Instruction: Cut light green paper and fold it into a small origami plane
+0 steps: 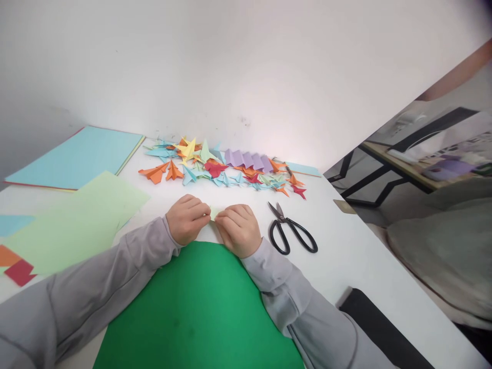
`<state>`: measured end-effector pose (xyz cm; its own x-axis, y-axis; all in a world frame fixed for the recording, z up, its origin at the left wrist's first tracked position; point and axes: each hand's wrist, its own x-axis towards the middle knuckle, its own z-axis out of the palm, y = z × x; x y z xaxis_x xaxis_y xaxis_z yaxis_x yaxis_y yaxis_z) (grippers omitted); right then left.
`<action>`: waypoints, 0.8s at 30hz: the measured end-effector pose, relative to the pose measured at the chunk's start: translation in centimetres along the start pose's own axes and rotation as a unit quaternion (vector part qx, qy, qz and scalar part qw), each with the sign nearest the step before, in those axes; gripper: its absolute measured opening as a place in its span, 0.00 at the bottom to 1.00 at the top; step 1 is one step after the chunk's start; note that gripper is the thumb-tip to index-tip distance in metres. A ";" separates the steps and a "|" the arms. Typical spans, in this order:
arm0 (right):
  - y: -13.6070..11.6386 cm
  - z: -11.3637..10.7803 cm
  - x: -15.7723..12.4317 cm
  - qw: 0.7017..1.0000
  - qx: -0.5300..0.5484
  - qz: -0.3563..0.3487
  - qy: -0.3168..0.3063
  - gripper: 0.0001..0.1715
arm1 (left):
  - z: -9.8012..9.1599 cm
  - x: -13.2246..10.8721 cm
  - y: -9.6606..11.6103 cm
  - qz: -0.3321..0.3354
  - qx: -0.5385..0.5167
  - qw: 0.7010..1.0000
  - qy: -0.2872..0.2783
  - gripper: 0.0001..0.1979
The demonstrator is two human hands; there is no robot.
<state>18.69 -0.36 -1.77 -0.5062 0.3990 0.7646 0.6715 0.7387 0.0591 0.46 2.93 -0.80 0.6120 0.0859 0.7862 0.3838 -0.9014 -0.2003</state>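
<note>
Between my two hands is a small piece of pale green paper, mostly covered by fingers. My left hand pinches its left side with closed fingertips. From the other side, my right hand pinches it too. How the paper is folded is hard to make out. Just below the hands lies a large green sheet. To the right of my right hand rest black-handled scissors, their blades slightly apart and pointing away from me.
Folded paper shapes in many colours line the wall, with a pleated purple strip among them. Blue sheets are stacked at the far left, a pale green sheet nearer. A black case-like object lies at the right edge.
</note>
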 end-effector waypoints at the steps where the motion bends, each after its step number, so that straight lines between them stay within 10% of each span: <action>1: 0.0 0.0 0.0 1.000 0.010 0.006 -0.001 0.04 | -0.1 0.0 0.0 0.007 -0.006 1.000 0.002 0.09; 5: 0.1 0.3 -0.2 0.995 0.044 0.089 0.022 0.21 | -0.4 -0.1 -0.1 -0.049 -0.044 0.996 0.058 0.07; 8: 0.5 0.9 -0.6 0.966 0.143 0.206 0.067 0.29 | 0.0 -0.4 -0.6 -0.209 -0.118 0.963 0.123 0.03; 14: 0.8 1.6 -0.4 0.774 0.454 0.434 0.077 0.27 | 1.1 -0.6 -1.4 -0.572 -0.354 0.729 0.126 0.13; 18: 0.0 1.3 0.1 0.668 0.556 0.494 0.032 0.23 | 0.9 0.1 -1.0 -0.600 -0.458 0.651 0.079 0.18; 24: -0.4 1.1 0.3 0.648 0.560 0.515 0.024 0.20 | 0.6 0.5 -0.6 -0.612 -0.478 0.627 0.060 0.19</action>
<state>17.66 0.10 -2.29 -0.0664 0.9966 0.0485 -0.1882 0.0352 -0.9815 0.94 3.79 -0.61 0.1847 0.9810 0.0592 -0.1107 -0.0391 0.9931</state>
